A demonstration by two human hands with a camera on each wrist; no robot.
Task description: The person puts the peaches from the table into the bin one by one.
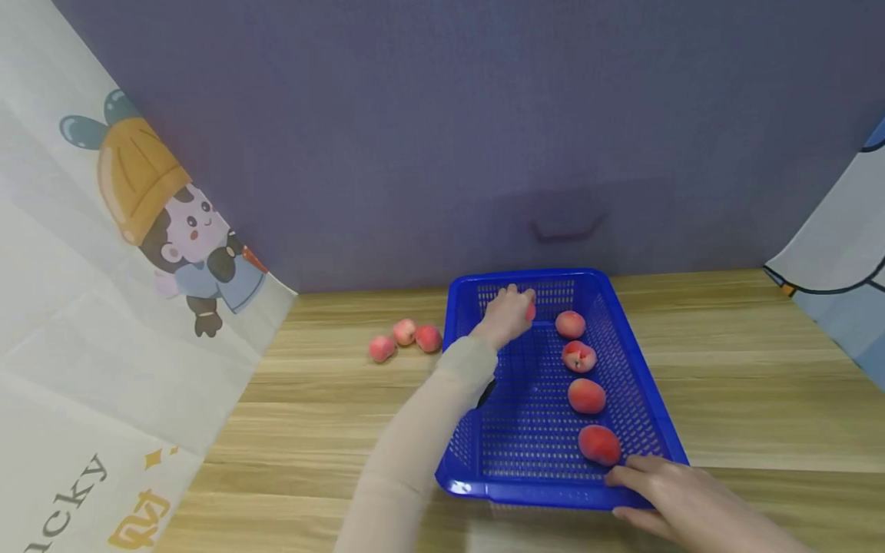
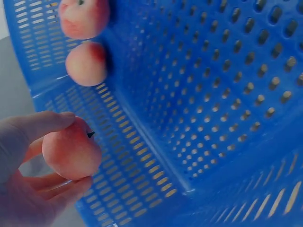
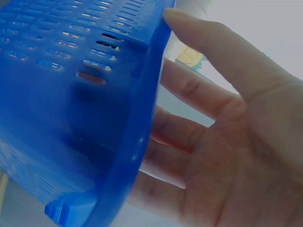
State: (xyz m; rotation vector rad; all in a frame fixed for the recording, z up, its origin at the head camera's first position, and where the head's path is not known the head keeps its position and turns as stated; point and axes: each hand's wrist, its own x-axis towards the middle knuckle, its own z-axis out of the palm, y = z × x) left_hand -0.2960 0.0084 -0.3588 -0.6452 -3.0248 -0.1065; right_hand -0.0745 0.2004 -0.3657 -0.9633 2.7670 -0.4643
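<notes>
Head cam: left hand (image 1: 507, 315) has fingers clamped round a peach (image 1: 531, 311), right hand (image 1: 667, 495) pinching the blue plastic basket rim (image 1: 542, 491).

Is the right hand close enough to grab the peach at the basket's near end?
Probably yes: the right hand is right beside that peach, with nothing between them, though it would likely need to release the blue basket first.

Eight peaches (image 1: 587, 396) show in all: four lying in one blue basket (image 1: 539, 491), three on one wooden table (image 1: 733, 369), and one in the left hand (image 1: 507, 315). With the right hand (image 1: 667, 488), there are two hands, plus one whole cartoon figure (image 1: 197, 230).
</notes>
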